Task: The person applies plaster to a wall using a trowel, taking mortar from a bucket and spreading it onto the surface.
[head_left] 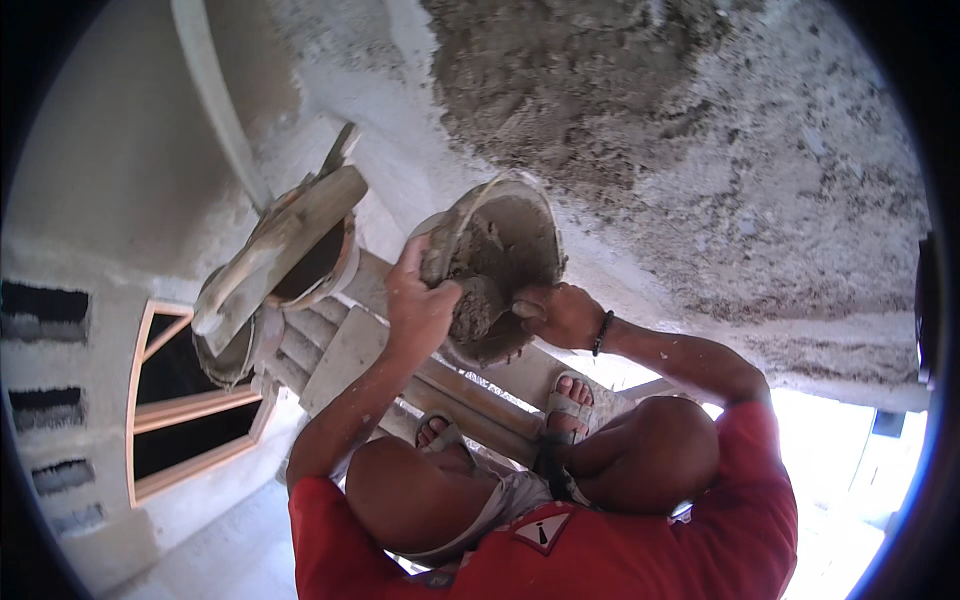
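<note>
My left hand (pixel 420 305) is closed on the left rim of a bucket (pixel 548 220), which is tilted so its mouth faces me. Wet grey mortar (pixel 505 235) coats its inside. My right hand (pixel 570 316) is closed at the right side of the mouth, around the handle of what looks like a trowel. The trowel's rounded, mortar-loaded end (pixel 478 308) lies over the opening, close to my left fingers. Mortar hides the trowel's exact shape and part of the handle is inside my grip.
Wooden scaffold planks (pixel 470 405) lie under my sandalled feet, with gaps between them. At left, a long wooden float or board (pixel 285 245) rests across mortar buckets (pixel 345 265). A partly plastered wall (pixel 760 200) rises ahead; a wooden window frame (pixel 140 400) stands left.
</note>
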Demonstrator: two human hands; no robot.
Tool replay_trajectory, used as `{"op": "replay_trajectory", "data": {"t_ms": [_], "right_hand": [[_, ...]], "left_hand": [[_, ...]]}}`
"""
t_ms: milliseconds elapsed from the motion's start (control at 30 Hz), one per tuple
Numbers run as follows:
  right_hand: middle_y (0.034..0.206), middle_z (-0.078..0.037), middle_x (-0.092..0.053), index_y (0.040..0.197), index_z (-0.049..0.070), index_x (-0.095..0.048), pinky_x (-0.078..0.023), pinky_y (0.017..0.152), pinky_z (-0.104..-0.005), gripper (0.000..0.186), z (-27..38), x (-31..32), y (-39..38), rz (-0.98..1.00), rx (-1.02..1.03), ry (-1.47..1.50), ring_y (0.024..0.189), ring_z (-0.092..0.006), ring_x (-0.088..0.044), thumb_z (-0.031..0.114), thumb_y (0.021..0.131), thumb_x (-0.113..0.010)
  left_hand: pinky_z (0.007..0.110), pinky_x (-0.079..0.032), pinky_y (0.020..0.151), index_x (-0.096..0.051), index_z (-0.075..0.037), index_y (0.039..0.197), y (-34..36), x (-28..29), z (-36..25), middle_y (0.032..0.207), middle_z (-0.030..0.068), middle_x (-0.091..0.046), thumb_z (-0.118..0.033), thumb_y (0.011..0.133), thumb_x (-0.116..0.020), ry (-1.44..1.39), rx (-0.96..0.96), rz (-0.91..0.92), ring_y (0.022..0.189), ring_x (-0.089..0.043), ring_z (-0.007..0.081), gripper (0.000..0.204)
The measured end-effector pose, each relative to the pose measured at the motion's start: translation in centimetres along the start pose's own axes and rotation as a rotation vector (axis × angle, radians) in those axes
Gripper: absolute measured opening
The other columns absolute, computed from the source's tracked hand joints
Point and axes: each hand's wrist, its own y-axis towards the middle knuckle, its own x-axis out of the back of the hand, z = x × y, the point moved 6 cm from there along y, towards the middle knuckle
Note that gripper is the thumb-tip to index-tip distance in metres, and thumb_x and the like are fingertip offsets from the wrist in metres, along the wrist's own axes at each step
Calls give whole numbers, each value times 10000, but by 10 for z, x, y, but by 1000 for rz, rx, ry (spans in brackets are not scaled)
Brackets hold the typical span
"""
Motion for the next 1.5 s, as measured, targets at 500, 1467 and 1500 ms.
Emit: {"op": "replay_trajectory", "data": {"t_ms": [500,1467,1500], "right_hand": [[886,-176,-689,1208,114,-559,-556,672,-495,396,-50,41,-72,-269,-32,-240,758,-388,-680,293,860,-619],[861,-92,-708,1094,54,-659,-560,695,-330,288,-32,110,-133,109,-60,411,771,-194,-690,170,840,-728],[883,-87,-716,1111,59,-662,-565,703,-326,290,-56,101,-130,135,-127,495,790,-183,-692,177,853,-723]], "left_hand": [[225,-469,750,-553,65,1199,24,-41,2,987,53,-638,89,700,-525,-249,252,254,836,-566,86,500],[244,-462,880,-544,55,1185,-38,68,76,1051,63,-633,98,671,-460,-94,276,-65,918,-605,127,522],[245,-463,881,-546,55,1185,-34,63,69,1054,65,-635,99,673,-461,-101,258,-54,917,-607,126,521]]}}
